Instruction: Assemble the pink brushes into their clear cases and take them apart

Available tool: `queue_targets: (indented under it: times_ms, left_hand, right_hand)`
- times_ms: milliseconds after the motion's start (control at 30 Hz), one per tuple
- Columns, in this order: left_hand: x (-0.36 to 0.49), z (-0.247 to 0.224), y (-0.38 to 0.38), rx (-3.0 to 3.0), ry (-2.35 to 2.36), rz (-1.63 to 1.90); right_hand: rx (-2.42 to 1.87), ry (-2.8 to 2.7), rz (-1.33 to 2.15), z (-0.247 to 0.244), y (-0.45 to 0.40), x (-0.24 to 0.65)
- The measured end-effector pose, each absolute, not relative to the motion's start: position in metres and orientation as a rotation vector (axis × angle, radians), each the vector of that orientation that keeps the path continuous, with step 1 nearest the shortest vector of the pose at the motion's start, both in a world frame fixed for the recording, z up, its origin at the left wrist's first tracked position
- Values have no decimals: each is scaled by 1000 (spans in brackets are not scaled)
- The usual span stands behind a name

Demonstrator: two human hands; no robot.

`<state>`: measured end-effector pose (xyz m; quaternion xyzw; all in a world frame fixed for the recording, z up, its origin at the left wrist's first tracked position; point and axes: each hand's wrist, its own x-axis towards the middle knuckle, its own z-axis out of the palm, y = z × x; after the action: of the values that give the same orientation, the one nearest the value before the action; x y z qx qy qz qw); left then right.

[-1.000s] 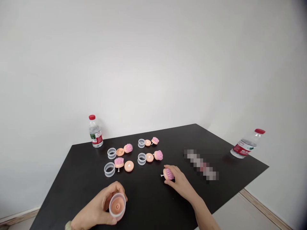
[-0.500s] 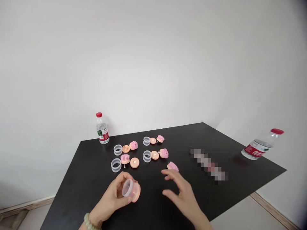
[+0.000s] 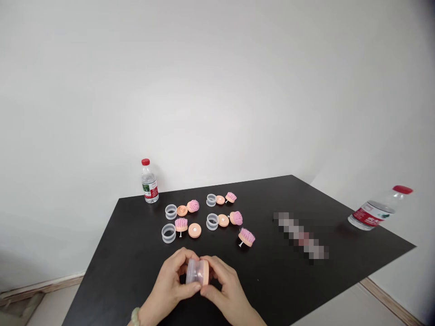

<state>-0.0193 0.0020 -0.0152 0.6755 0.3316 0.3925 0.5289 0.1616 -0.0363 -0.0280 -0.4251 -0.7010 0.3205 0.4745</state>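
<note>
Desk (image 3: 112, 276): open surface left of the left hand (image 3: 173, 277) and right of the right hand (image 3: 227, 290). Obstacles beyond: clear rings (image 3: 169, 240), peach discs (image 3: 195, 230), pink brushes (image 3: 181, 225), in two groups, narrow gap between; lone brush (image 3: 247, 237); pixelated strip (image 3: 301, 235); back-left bottle (image 3: 150, 188); far-right bottle (image 3: 372, 215).

The near cup (image 3: 192, 271) looks smooth, translucent plastic; the near-right brush (image 3: 247, 237), rough-bristled; the tabletop (image 3: 129, 253), smooth and mostly matt.

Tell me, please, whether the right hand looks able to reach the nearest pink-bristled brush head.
Probably yes: nothing visible stands between the right hand and that brush head, though the hand must first release the held peach disc.
</note>
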Motion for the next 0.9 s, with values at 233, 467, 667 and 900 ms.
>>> queue_targets:
  times_ms: [233,467,667,900]
  left_hand:
    - [-19,-17,3,1511,786,872]
    - [-15,-16,1,1589,839,856]
    - [-16,-19,1,1676,925,845]
    - [-15,-23,1,1522,1062,781]
  right_hand:
    - [-1117,-1785,855,-35,-40,169]
    - [-1151,-1740,881,-30,-42,168]
    - [-1249,-1756,860,-25,-45,167]
    - [-1094,-1895,341,-27,-52,171]
